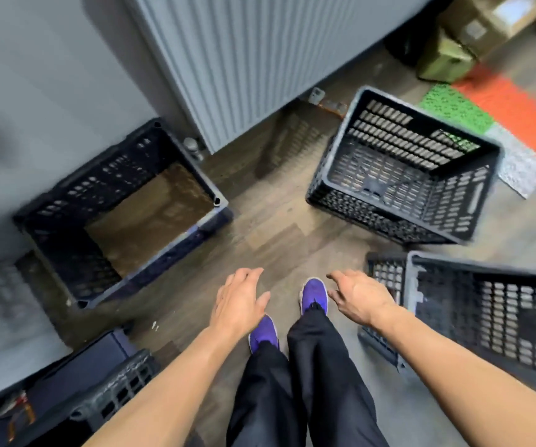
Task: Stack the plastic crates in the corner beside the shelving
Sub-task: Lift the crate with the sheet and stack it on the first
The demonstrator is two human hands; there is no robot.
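Observation:
A black plastic crate (66, 191) stands on the floor at the left, against the grey wall, with brown cardboard lining its bottom. A second black lattice crate (454, 204) sits at the upper right, upright and empty. A third crate (502, 321) lies at the right edge, close to my right forearm. Part of another dark crate (115, 391) shows at the lower left. My left hand (237, 301) and my right hand (360, 298) hover over the floor between the crates, fingers spread, holding nothing.
A white ribbed radiator (244, 59) hangs on the wall ahead. A green, orange and grey mat (502, 117) lies at the far right, with cardboard boxes (454, 46) behind it. My purple shoes (315, 295) stand on wooden floor between the crates.

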